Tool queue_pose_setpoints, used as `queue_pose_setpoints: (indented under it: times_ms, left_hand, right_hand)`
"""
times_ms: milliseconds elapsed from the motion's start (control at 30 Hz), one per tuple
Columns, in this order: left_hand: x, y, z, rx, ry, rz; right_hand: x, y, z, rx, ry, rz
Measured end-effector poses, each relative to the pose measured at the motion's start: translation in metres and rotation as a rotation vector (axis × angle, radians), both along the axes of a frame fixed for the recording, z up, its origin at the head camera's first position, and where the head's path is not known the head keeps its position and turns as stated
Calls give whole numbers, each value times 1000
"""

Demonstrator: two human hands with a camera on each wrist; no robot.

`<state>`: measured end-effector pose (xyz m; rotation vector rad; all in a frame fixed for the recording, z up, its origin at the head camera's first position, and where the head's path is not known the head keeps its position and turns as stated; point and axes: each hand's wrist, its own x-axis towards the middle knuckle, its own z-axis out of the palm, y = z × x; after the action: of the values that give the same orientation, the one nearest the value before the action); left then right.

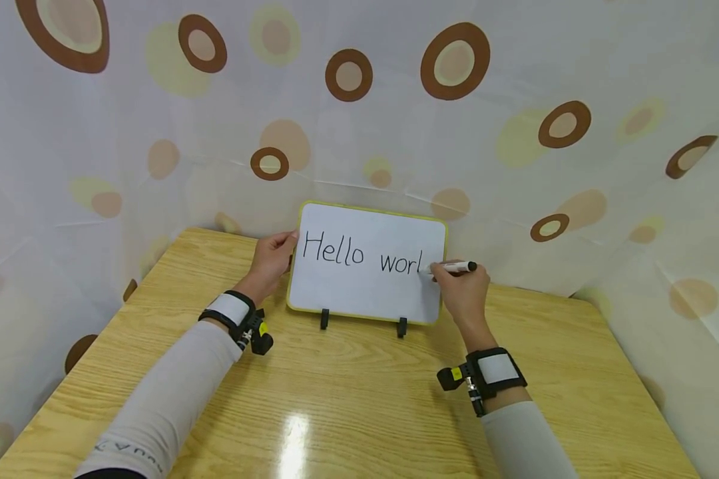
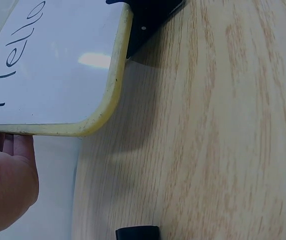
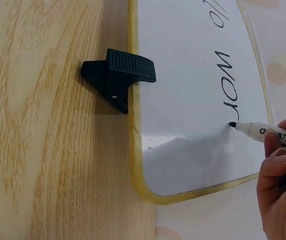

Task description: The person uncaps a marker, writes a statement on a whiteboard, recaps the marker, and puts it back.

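Yellow-rimmed whiteboard (image 1: 368,279) reads "Hello worl", marker (image 1: 455,267) tip touching

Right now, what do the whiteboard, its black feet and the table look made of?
Whiteboard: glossy white coated face that throws glare, in a yellowish rim, probably plastic. Black feet: matte moulded plastic, ribbed on top, with a small pale dot on the side, possibly a fastener. Table: light wood grain, probably laminate or varnished veneer, given the shiny reflection.

"Hello worl" handwritten on the whiteboard (image 1: 368,266); sleeve (image 1: 156,412) lettering unreadable
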<state>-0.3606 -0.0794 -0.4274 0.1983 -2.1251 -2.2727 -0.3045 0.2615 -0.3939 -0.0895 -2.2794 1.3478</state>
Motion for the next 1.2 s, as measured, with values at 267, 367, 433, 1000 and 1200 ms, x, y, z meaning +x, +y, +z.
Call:
queue_pose_setpoints:
  times_ms: [267, 367, 433, 1000, 1200]
  left_hand:
    - [0, 1, 2, -4, 0, -2]
    - [1, 1, 2, -5, -2, 3]
    - [2, 0, 1, -4, -3, 3]
    - [1, -1, 0, -10, -6, -4]
    - [0, 0, -1, -8, -10, -9]
  right_hand:
    - [1, 2, 2, 23, -29, -29]
    - [2, 5, 3, 6, -26, -44]
    - [2, 9, 4, -9, -16, -54]
    - [-1, 15, 6, -80, 26, -60]
    - [0, 17, 4, -81, 5, -68]
